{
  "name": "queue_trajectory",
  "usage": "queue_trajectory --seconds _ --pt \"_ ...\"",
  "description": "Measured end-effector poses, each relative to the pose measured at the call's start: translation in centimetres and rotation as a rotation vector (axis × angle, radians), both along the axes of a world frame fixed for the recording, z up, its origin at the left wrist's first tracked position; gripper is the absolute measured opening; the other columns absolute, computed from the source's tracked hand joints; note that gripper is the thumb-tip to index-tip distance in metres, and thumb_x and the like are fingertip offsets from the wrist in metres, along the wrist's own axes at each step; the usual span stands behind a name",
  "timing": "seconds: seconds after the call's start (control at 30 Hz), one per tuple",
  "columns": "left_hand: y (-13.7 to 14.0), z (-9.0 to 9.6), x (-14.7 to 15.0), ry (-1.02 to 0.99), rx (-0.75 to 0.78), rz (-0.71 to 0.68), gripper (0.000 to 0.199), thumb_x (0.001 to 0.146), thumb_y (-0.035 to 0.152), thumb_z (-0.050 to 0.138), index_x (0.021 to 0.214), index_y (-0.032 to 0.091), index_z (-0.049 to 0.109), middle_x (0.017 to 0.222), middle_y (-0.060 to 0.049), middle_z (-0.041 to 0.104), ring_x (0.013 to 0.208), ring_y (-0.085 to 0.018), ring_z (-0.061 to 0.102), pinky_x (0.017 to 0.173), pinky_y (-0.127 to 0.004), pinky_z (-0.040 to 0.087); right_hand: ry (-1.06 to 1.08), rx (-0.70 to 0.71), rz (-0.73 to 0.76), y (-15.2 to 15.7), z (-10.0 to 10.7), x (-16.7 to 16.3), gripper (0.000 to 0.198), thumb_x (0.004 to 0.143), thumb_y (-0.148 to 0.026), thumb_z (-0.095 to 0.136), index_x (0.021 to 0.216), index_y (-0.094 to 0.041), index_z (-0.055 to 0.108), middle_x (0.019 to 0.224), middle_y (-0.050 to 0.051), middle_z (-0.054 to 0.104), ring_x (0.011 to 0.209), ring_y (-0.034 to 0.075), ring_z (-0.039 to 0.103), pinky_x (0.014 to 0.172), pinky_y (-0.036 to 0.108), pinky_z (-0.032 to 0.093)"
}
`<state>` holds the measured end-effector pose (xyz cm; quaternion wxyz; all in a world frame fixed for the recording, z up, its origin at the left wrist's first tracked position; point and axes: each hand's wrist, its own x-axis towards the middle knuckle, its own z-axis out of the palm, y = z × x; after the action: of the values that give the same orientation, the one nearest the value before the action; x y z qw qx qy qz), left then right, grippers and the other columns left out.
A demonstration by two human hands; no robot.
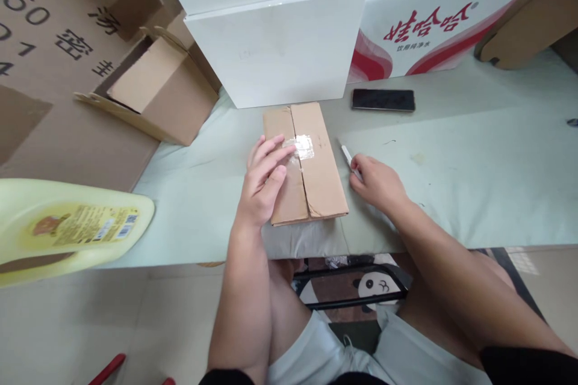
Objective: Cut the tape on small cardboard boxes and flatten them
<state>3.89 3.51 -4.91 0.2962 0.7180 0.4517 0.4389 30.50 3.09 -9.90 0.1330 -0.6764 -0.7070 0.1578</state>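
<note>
A small cardboard box lies on the green cloth in front of me, its two top flaps meeting along a lengthwise seam. Clear tape covers part of that seam. My left hand lies over the box's left side with its fingers stretched out, the fingertips close to the tape. To the right of the box, my right hand is closed around a slim white box cutter, whose front end points up and to the left, apart from the box. The rest of the cutter is hidden in my fingers.
A black phone lies beyond my right hand. White cartons and a red-and-white carton line the back. On the left stand an open cardboard box, a large printed carton and a yellow bottle by the front edge.
</note>
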Motion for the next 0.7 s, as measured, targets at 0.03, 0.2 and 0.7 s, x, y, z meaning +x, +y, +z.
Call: queue_trajectory --seconds 0.03,0.2,0.7 --pt "0.0 -0.3 0.1 -0.040 -0.010 0.013 0.047 0.100 0.062 0.048 0.131 0.035 0.069 0.149 -0.004 0.061 0.155 -0.029 0.037 0.134 -0.055 0.018 0.072 -0.010 -0.036 0.1 0.2 0.1 0.026 0.089 -0.025 0.050 0.108 -0.021 0.066 0.083 0.009 0.068 0.066 0.023 0.057 0.061 0.034 0.039" --pt "-0.2 -1.0 0.9 -0.205 -0.006 0.038 0.047 0.102 0.065 0.036 0.132 0.036 0.059 0.147 -0.003 0.062 0.153 -0.026 0.040 0.131 -0.055 0.025 0.740 0.134 -0.078 0.3 1.6 1.1 0.029 0.094 -0.042 0.051 0.113 -0.024 0.064 0.086 0.003 0.067 0.066 0.017 0.059 0.065 0.033 0.047" --pt "-3.5 0.4 7.5 0.198 0.218 0.142 0.028 0.104 0.040 0.039 0.118 0.026 0.058 0.133 -0.009 0.067 0.140 -0.024 0.053 0.130 -0.052 0.023 0.957 0.431 0.031 -6.0 9.3 -2.0 0.023 0.100 -0.043 0.061 0.121 -0.032 0.064 0.089 0.002 0.072 0.068 0.018 0.069 0.052 0.032 0.052"
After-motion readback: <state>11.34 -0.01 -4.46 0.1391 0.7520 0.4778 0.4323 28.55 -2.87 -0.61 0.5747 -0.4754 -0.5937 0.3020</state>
